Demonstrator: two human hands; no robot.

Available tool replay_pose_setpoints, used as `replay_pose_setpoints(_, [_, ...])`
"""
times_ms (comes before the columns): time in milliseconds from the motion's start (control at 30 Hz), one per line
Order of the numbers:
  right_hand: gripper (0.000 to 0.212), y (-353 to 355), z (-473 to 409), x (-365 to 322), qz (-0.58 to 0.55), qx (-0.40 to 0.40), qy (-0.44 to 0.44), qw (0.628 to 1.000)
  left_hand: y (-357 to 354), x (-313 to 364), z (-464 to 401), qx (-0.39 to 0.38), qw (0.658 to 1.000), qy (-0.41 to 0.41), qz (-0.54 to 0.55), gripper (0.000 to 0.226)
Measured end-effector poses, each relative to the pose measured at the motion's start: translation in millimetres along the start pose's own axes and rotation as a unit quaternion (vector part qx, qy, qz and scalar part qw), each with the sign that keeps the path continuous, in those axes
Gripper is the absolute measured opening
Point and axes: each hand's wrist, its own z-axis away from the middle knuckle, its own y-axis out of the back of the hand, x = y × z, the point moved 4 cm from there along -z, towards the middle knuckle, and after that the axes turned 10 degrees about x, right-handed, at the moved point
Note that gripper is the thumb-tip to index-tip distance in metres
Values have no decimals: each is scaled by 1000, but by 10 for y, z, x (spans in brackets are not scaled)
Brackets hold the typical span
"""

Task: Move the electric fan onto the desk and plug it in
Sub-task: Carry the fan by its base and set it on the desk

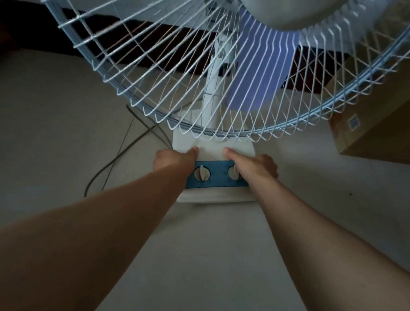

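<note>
A white electric fan fills the upper part of the view, its round wire cage (pixel 155 82) over blue blades and a white stem. Its white base (pixel 211 151) stands on the pale floor and carries a blue panel with two white knobs (pixel 202 173). My left hand (pixel 174 159) grips the left side of the base, thumb on top. My right hand (pixel 254 165) holds the right side, covering part of the second knob. A dark power cord (pixel 115 160) trails over the floor to the left of the base. No desk is visible.
A cardboard box (pixel 378 124) stands at the right, close to the cage's rim. A dark strip runs along the far side of the pale floor (pixel 54 119), behind the fan.
</note>
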Motion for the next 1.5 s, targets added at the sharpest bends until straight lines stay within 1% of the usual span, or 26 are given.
replay_pose_setpoints(67, [94,-9,69,47,-16,-5,-7,1000,61,-22,8,2,1000,0,-1,69])
replay_pose_setpoints(200, [83,14,167,92,-44,-14,-8,999,146,-93,52,-15,999,18,35,84])
replay_pose_setpoints(267, [81,46,179,72,-48,-24,-3,999,151,-117,54,-23,999,11,44,83])
replay_pose_setpoints(300, [82,60,179,59,-54,-28,-3,998,152,-112,48,-22,999,0,42,80])
replay_pose_setpoints(367, [91,59,160,41,-71,-43,-6,997,165,-80,38,-25,999,-21,25,75])
replay_pose_setpoints(433, [98,25,157,23,-67,-65,2,996,196,-47,25,-26,999,-27,13,75])
replay_pose_setpoints(500, [100,10,179,3,-56,-74,15,996,226,-24,19,-26,999,-26,11,76])
replay_pose_setpoints(633, [99,30,255,8,-60,-52,28,996,263,-14,6,-13,999,-32,-2,77])
replay_pose_setpoints(767, [94,64,336,54,-64,-29,37,997,318,-32,64,1,999,-41,0,71])
replay_pose_setpoints(933, [94,76,444,141,-63,-23,40,997,412,-141,182,11,999,-40,11,65])
replay_pose_setpoints(1067, [88,171,607,121,-66,-18,54,996,541,-164,307,16,999,-36,25,63])
replay_pose_setpoints(1233, [83,414,849,-71,-68,-4,80,995,812,9,511,4,997,-43,63,62])
replay_pose_setpoints(1333, [82,593,1032,-242,-77,5,103,992,1034,171,640,10,995,-54,79,64])
replay_pose_setpoints(1500, [62,1011,1316,-569,-110,3,136,984,1432,522,925,24,993,-64,99,70])
